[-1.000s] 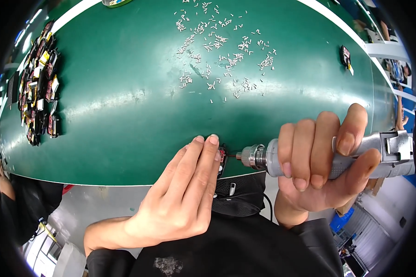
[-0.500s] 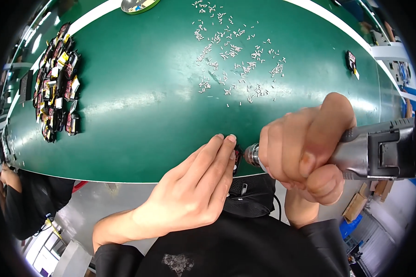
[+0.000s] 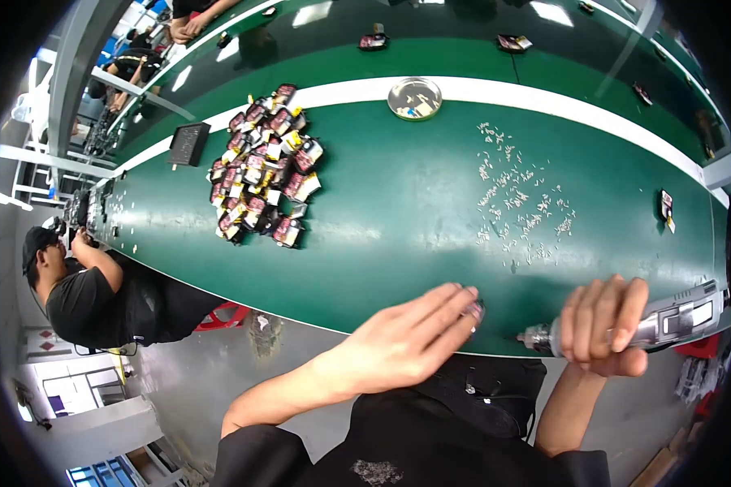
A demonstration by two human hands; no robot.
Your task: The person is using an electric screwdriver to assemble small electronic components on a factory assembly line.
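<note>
Left hand (image 3: 398, 345) lies flat, fingers extended, pinning a small dark part (image 3: 477, 309) under its fingertips at the near edge of the green bench (image 3: 398, 211). Right hand (image 3: 601, 329) is wrapped tight around a grey electric screwdriver (image 3: 625, 329), held level, bit end a short gap right of the left fingertips, not touching the part. Looks like the fastening step, between screws. Loose screws (image 3: 520, 203) lie scattered beyond both hands; pile of small parts (image 3: 260, 174) is far off the left fingers. Next move probably needs the bit aligned with the part while the left hand keeps it from shifting.
</note>
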